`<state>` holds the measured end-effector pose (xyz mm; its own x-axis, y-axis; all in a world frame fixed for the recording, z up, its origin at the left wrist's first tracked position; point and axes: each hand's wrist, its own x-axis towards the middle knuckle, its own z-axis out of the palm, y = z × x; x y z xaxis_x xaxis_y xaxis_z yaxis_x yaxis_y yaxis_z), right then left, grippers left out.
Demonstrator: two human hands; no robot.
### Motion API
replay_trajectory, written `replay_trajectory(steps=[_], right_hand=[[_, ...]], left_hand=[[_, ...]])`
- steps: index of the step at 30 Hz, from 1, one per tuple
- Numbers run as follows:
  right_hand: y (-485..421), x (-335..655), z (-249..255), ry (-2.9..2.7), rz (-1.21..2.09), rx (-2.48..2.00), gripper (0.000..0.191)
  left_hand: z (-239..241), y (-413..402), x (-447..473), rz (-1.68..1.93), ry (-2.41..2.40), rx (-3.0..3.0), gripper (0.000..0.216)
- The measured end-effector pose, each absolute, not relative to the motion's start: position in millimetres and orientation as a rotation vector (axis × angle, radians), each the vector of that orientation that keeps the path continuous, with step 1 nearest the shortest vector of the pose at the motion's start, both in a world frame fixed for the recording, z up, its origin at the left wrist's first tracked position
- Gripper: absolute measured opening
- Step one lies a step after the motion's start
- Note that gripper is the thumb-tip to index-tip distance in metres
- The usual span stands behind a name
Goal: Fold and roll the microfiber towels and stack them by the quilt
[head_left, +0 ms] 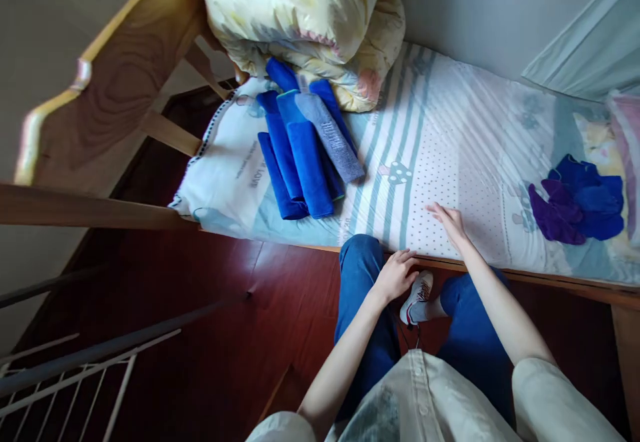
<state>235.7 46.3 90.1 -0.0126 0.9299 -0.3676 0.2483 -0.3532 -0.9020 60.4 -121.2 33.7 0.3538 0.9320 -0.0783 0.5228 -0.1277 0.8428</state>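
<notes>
My right hand [450, 223] lies flat and open on the striped, dotted bed sheet [440, 135], holding nothing. My left hand [397, 274] rests at the bed's wooden front edge by my knee, fingers loosely curled and empty. Several folded blue towels [300, 155] with one grey towel [333, 137] lie in a row at the left of the bed. A crumpled heap of blue and purple cloths [577, 201] sits at the right, about an arm's reach from my right hand.
A rolled yellow quilt [310, 22] is piled at the head of the bed against the wooden headboard [110, 95]. A white metal rack [75, 375] stands on the dark red floor at lower left. A grey wall runs behind the bed.
</notes>
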Motion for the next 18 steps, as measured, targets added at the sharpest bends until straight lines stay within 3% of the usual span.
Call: replay_trajectory(steps=[2, 6, 10, 18], right_hand=[[12.6, 304.2, 88.7, -1.038, 1.278, -1.771, 0.044], [-45.4, 421.0, 102.2, -0.698, 1.049, -1.893, 0.034], [-78.5, 502.6, 115.1, -0.528, 0.911, -1.878, 0.042], [-22.6, 583.7, 91.5, -0.622, 0.712, -2.003, 0.03]], left_hand=[[30.9, -128.6, 67.8, 0.457, 1.252, 1.922, 0.031], [21.6, -112.1, 77.1, 0.214, 1.419, 2.049, 0.055], [14.7, -82.5, 114.9, 0.017, 1.395, 2.152, 0.067], [7.1, -58.8, 170.4, -0.411, 1.447, 2.271, 0.075]])
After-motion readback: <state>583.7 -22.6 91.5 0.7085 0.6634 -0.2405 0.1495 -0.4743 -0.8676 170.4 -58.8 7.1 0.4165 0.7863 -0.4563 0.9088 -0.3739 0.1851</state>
